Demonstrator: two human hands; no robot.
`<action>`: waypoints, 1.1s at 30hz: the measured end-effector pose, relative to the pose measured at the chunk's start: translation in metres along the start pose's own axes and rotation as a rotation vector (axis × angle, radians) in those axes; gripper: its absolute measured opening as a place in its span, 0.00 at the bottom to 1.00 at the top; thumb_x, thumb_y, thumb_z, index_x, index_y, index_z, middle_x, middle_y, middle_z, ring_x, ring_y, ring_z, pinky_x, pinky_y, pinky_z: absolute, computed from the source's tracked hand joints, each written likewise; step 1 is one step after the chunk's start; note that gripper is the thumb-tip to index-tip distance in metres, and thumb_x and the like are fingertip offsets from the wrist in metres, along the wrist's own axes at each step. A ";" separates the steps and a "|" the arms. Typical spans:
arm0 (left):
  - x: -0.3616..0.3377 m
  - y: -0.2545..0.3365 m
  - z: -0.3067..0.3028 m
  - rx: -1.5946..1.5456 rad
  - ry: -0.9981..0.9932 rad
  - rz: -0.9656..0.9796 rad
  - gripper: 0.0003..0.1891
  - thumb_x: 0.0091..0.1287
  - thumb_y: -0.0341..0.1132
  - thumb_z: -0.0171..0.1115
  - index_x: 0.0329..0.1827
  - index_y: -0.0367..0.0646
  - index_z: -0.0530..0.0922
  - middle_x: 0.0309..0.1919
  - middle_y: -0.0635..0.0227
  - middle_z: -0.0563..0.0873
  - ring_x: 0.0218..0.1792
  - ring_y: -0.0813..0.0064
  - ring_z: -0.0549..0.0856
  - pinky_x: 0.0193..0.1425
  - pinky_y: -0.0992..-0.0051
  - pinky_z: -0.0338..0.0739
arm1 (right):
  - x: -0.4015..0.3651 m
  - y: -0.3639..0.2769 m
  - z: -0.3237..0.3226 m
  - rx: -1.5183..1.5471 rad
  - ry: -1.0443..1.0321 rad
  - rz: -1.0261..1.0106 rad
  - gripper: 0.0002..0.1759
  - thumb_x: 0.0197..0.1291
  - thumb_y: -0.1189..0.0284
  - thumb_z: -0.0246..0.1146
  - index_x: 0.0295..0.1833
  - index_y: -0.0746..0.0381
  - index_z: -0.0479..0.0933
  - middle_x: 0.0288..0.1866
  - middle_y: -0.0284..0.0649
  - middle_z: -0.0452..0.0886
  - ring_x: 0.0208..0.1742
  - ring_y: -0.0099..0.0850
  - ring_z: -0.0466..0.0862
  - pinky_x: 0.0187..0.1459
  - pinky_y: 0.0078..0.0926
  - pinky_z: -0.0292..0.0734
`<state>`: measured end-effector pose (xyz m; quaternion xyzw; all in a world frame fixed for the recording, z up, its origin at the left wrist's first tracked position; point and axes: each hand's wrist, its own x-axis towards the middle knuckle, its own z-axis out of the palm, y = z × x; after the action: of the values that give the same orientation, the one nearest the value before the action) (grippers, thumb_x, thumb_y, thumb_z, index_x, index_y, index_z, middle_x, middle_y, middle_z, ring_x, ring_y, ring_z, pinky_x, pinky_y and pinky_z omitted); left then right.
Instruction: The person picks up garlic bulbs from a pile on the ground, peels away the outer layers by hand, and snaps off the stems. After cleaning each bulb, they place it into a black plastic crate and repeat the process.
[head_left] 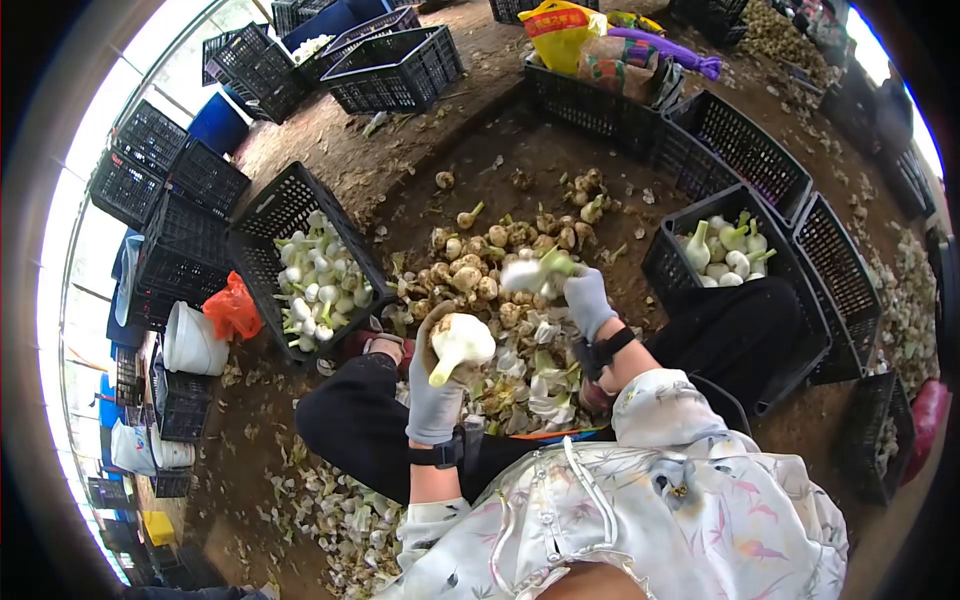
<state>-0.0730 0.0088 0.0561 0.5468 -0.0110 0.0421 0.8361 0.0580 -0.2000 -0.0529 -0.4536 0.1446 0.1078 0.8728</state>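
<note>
My left hand (436,395), in a pale glove, is closed around a white garlic bulb (463,340) whose short green stem points toward me. My right hand (590,302), also gloved, grips a green stem with a blurred white end, which looks like another garlic bulb (540,275). The two hands are apart, above the floor between my knees. Just beyond them is a pile of brownish unpeeled garlic bulbs (468,272). Loose white and green garlic skins (548,385) lie beneath my hands.
At my left stands a black crate (262,262) with peeled white garlic; another black crate (655,262) with garlic is at my right. More crates (395,75) are around. A white bucket (192,340) and an orange bag (232,308) sit at far left.
</note>
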 end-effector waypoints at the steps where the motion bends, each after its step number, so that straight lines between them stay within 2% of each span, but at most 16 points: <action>1: 0.000 0.001 -0.003 -0.002 0.006 0.002 0.38 0.57 0.25 0.73 0.72 0.41 0.64 0.56 0.66 0.79 0.55 0.73 0.81 0.60 0.72 0.79 | 0.003 -0.003 -0.009 -0.698 -0.279 -0.010 0.18 0.65 0.64 0.65 0.52 0.67 0.80 0.40 0.47 0.86 0.41 0.37 0.86 0.43 0.33 0.84; 2: -0.001 0.002 -0.005 0.133 0.032 0.013 0.41 0.55 0.27 0.74 0.73 0.41 0.62 0.57 0.65 0.78 0.55 0.72 0.81 0.60 0.72 0.79 | -0.007 -0.015 -0.001 -1.394 -0.559 -0.019 0.23 0.63 0.58 0.67 0.53 0.67 0.80 0.41 0.49 0.86 0.43 0.41 0.86 0.48 0.35 0.82; 3: 0.000 0.002 -0.007 0.268 0.054 0.025 0.44 0.54 0.29 0.76 0.74 0.40 0.60 0.58 0.65 0.77 0.55 0.71 0.80 0.61 0.72 0.78 | -0.020 -0.013 0.018 -1.786 -0.593 -0.060 0.30 0.58 0.51 0.69 0.56 0.65 0.81 0.44 0.52 0.85 0.48 0.47 0.85 0.56 0.37 0.78; 4: 0.001 0.002 -0.009 0.266 0.056 0.020 0.44 0.54 0.29 0.76 0.74 0.40 0.60 0.58 0.65 0.77 0.55 0.71 0.80 0.61 0.72 0.78 | -0.049 -0.019 0.035 -1.551 -0.431 -0.404 0.28 0.57 0.54 0.69 0.56 0.63 0.81 0.47 0.53 0.84 0.53 0.49 0.83 0.58 0.39 0.76; 5: 0.002 0.001 -0.010 0.391 0.038 0.024 0.47 0.52 0.30 0.78 0.74 0.40 0.60 0.59 0.64 0.76 0.56 0.71 0.79 0.61 0.72 0.78 | -0.064 -0.034 0.057 -1.238 -0.487 -0.442 0.26 0.56 0.57 0.69 0.55 0.63 0.81 0.48 0.53 0.84 0.54 0.47 0.83 0.59 0.37 0.76; 6: 0.004 0.000 -0.010 0.517 0.017 0.029 0.49 0.50 0.31 0.80 0.74 0.40 0.59 0.59 0.62 0.75 0.57 0.70 0.79 0.61 0.72 0.77 | -0.080 -0.054 0.079 -0.962 -0.599 -0.331 0.25 0.57 0.60 0.68 0.56 0.63 0.81 0.47 0.52 0.84 0.54 0.47 0.82 0.58 0.36 0.76; 7: 0.004 0.000 -0.010 0.647 -0.009 0.032 0.51 0.48 0.32 0.81 0.75 0.40 0.59 0.60 0.61 0.74 0.57 0.70 0.78 0.61 0.72 0.76 | -0.078 -0.052 0.086 -1.065 -0.682 -0.602 0.20 0.55 0.66 0.65 0.53 0.62 0.82 0.47 0.50 0.84 0.49 0.46 0.84 0.53 0.38 0.78; 9: 0.007 0.002 -0.008 0.725 -0.024 0.098 0.51 0.47 0.32 0.82 0.74 0.39 0.60 0.61 0.59 0.74 0.59 0.66 0.78 0.63 0.70 0.74 | -0.087 -0.065 0.101 -1.313 -0.724 -0.687 0.15 0.53 0.69 0.64 0.46 0.63 0.83 0.43 0.49 0.84 0.45 0.47 0.84 0.49 0.40 0.79; 15: 0.014 0.011 -0.006 1.010 -0.162 0.142 0.48 0.46 0.29 0.81 0.72 0.38 0.63 0.63 0.55 0.75 0.62 0.62 0.77 0.66 0.67 0.72 | -0.098 -0.074 0.118 -1.788 -0.795 -0.659 0.11 0.51 0.69 0.62 0.38 0.63 0.82 0.39 0.50 0.83 0.44 0.45 0.85 0.47 0.40 0.79; 17: 0.013 0.008 -0.003 0.906 -0.170 0.100 0.45 0.49 0.26 0.78 0.71 0.37 0.64 0.62 0.57 0.76 0.61 0.65 0.78 0.66 0.69 0.74 | -0.090 -0.066 0.114 -1.696 -0.730 -0.694 0.11 0.51 0.69 0.62 0.38 0.64 0.81 0.39 0.50 0.82 0.43 0.47 0.85 0.47 0.41 0.79; 20: 0.012 -0.008 -0.003 0.418 0.159 0.096 0.39 0.53 0.21 0.71 0.70 0.36 0.66 0.59 0.64 0.77 0.57 0.72 0.79 0.63 0.72 0.76 | -0.080 -0.058 0.106 -1.428 -0.564 -0.713 0.11 0.51 0.70 0.62 0.38 0.65 0.80 0.38 0.51 0.82 0.43 0.49 0.84 0.46 0.42 0.79; 21: 0.012 -0.013 -0.004 0.315 0.239 0.068 0.35 0.58 0.21 0.69 0.70 0.37 0.67 0.59 0.65 0.77 0.56 0.73 0.79 0.63 0.73 0.75 | -0.075 -0.056 0.105 -1.256 -0.458 -0.697 0.10 0.52 0.71 0.62 0.38 0.66 0.79 0.37 0.51 0.81 0.43 0.51 0.83 0.46 0.43 0.78; 23: 0.009 -0.019 0.007 -0.070 0.360 0.029 0.26 0.66 0.26 0.66 0.67 0.37 0.70 0.56 0.65 0.78 0.56 0.74 0.79 0.64 0.74 0.74 | -0.083 -0.043 0.103 -1.247 -0.420 -0.672 0.09 0.52 0.74 0.64 0.38 0.67 0.77 0.35 0.51 0.79 0.40 0.50 0.81 0.42 0.42 0.75; 26: 0.016 -0.035 -0.003 0.012 0.500 0.080 0.17 0.73 0.34 0.61 0.61 0.37 0.75 0.55 0.62 0.80 0.57 0.71 0.80 0.66 0.74 0.73 | -0.096 -0.030 0.099 -1.258 -0.461 -0.570 0.08 0.57 0.71 0.60 0.37 0.66 0.77 0.39 0.52 0.80 0.45 0.50 0.82 0.48 0.43 0.76; 29: 0.020 -0.034 -0.007 0.023 0.357 0.186 0.17 0.77 0.40 0.54 0.59 0.36 0.75 0.54 0.60 0.82 0.59 0.66 0.80 0.65 0.68 0.75 | -0.075 -0.026 0.088 -1.338 -0.262 -0.600 0.08 0.58 0.72 0.59 0.37 0.66 0.77 0.39 0.52 0.81 0.45 0.50 0.82 0.49 0.42 0.77; 33: 0.011 -0.020 -0.020 -0.361 0.158 0.127 0.18 0.77 0.45 0.51 0.48 0.37 0.78 0.54 0.57 0.82 0.60 0.62 0.80 0.67 0.62 0.75 | -0.030 -0.023 0.052 -1.469 -0.058 -0.484 0.12 0.57 0.68 0.60 0.43 0.65 0.79 0.44 0.52 0.82 0.49 0.48 0.83 0.51 0.41 0.77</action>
<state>-0.0613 0.0195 0.0307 0.3812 0.0129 0.1348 0.9145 0.0456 -0.1717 0.0034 -0.9320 -0.0902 -0.0060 0.3509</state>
